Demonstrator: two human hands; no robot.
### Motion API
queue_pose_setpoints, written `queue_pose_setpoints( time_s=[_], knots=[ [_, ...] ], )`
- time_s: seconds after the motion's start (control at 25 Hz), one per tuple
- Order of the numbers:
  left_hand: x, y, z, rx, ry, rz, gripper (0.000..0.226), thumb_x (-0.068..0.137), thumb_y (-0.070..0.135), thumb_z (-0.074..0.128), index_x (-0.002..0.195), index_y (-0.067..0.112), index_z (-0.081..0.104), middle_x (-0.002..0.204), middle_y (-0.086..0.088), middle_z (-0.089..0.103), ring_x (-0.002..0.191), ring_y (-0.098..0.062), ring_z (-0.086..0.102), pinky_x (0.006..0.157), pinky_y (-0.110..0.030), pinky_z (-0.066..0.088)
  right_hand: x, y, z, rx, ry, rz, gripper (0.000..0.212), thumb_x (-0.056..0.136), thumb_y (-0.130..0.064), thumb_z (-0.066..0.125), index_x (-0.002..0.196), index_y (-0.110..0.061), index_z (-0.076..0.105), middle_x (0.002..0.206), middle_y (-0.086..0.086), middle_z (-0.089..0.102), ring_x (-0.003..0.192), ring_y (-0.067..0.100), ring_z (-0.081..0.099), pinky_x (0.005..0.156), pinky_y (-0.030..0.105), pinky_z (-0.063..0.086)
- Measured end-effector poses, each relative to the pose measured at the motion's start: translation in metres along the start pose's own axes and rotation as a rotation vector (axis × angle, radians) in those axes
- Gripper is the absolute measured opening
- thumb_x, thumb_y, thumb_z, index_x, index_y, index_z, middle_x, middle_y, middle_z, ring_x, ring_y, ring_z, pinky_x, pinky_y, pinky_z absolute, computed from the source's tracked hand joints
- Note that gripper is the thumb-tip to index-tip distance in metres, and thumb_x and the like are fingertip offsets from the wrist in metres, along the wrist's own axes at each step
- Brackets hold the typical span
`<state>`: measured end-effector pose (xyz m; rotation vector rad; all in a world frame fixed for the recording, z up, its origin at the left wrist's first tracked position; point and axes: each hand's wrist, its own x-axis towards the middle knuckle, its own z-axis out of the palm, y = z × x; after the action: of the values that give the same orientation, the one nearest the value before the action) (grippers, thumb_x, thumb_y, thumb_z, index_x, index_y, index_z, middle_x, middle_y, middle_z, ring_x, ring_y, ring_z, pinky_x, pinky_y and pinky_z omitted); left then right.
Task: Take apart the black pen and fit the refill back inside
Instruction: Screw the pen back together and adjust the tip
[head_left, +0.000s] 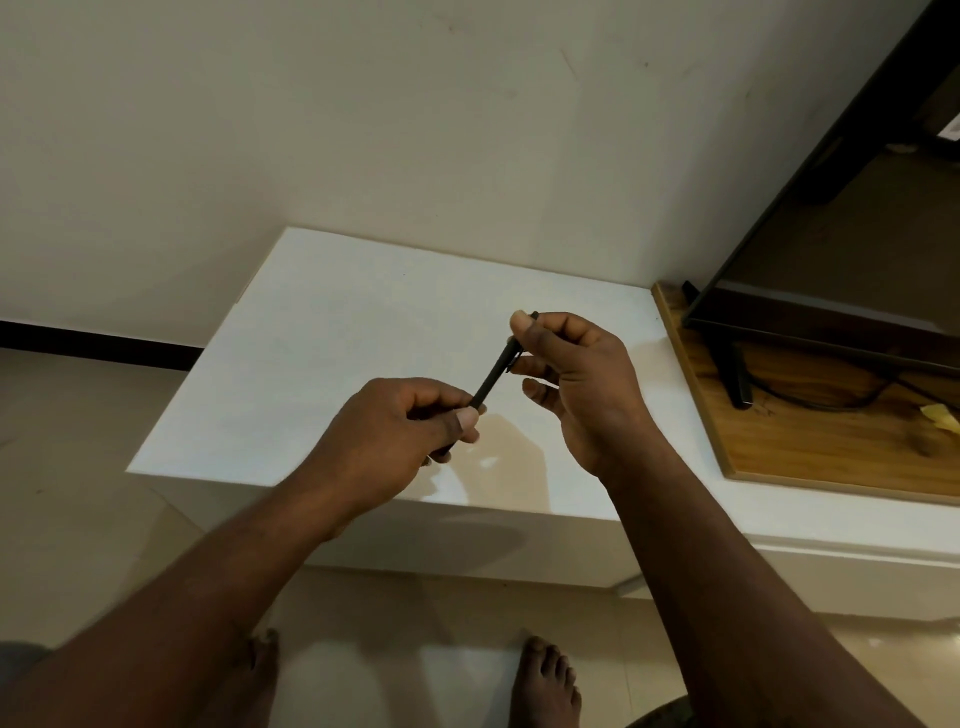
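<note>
A slim black plastic pen (493, 375) is held in the air above the middle of a white slab tabletop (337, 338), slanting from 7 o'clock up to 1 o'clock between two bare hands. The left hand (395, 431) curls its fingers round the lower end, thumb pressed on the barrel. The right hand (576, 374) pinches the upper, clip end between thumb and forefinger, its other fingers loosely bent beneath.

The pen looks to be in one piece, so the step in hand is judged to be the opening one: parting the barrel. The next move probably calls for a counter-twist or a straight pull of the two ends, with a firm grip so that small inner parts do not drop. Whether the joint has begun to loosen cannot be told.

By count: one pen, two hands, and no loose refill, spring or cap in view.

At 3 o'clock of the pen lies one brown wooden board (810, 441) bearing one dark flat screen (831, 260) on a stand. Two bare feet (548, 675) show at 6 o'clock.
</note>
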<state>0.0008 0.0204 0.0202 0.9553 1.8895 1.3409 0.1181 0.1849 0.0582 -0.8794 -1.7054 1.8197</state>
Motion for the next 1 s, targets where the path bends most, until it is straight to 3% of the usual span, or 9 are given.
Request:
queue_pose_setpoints(
  time_s=[0.16,0.28,0.44,0.6,0.76,1.0],
  knots=[
    [-0.003,0.003,0.002,-0.07,-0.028,0.001,0.014,0.096,0.032,0.067,0.1,0.039,0.078,0.093,0.013,0.08,0.079,-0.008,0.074,0.072,-0.024,0.057,-0.006,0.005,0.013,0.18,-0.058,0.06,0.034,0.103,-0.048,0.059,0.098,-0.016,0.068,0.094,0.0,0.078,0.085,0.018,0.076,0.074,0.033,0.058],
    [-0.005,0.003,0.005,-0.066,-0.018,-0.013,0.009,0.094,0.036,0.069,0.094,0.035,0.078,0.089,0.011,0.08,0.076,-0.01,0.074,0.075,-0.03,0.059,-0.012,0.012,0.026,0.329,-0.106,0.122,0.047,0.107,-0.054,0.046,0.098,-0.013,0.067,0.084,0.002,0.073,0.077,0.018,0.073,0.07,0.031,0.058],
    [-0.006,0.002,0.011,-0.052,-0.065,-0.074,0.022,0.093,0.048,0.067,0.092,0.029,0.079,0.086,0.009,0.08,0.073,-0.011,0.074,0.074,-0.032,0.059,-0.01,0.008,0.027,0.56,-0.071,0.124,0.046,0.104,-0.058,0.049,0.091,-0.016,0.062,0.069,-0.002,0.049,0.059,0.013,0.052,0.063,0.029,0.047],
    [-0.005,0.0,0.012,-0.115,-0.091,-0.102,0.01,0.091,0.041,0.071,0.09,0.035,0.079,0.089,0.007,0.081,0.074,-0.01,0.074,0.075,-0.031,0.059,-0.009,0.003,0.018,0.742,-0.019,0.13,0.056,0.1,-0.068,0.049,0.078,-0.018,0.059,0.061,-0.005,0.033,0.05,0.009,0.029,0.051,0.024,0.028],
    [-0.006,0.0,0.012,-0.133,-0.1,-0.085,0.009,0.092,0.037,0.071,0.09,0.037,0.079,0.092,0.007,0.081,0.077,-0.011,0.075,0.073,-0.028,0.058,-0.01,0.003,0.016,0.829,0.002,0.159,0.069,0.095,-0.078,0.046,0.062,-0.017,0.047,0.053,-0.005,0.029,0.045,0.01,0.025,0.049,0.025,0.022],
    [-0.005,-0.001,0.014,-0.159,-0.123,-0.08,0.009,0.092,0.036,0.071,0.092,0.039,0.079,0.093,0.006,0.081,0.079,-0.012,0.076,0.072,-0.028,0.057,-0.011,0.003,0.012,0.95,-0.037,0.17,0.066,0.095,-0.071,0.052,0.058,-0.019,0.036,0.048,-0.005,0.028,0.044,0.01,0.023,0.049,0.026,0.018]
  ],
)
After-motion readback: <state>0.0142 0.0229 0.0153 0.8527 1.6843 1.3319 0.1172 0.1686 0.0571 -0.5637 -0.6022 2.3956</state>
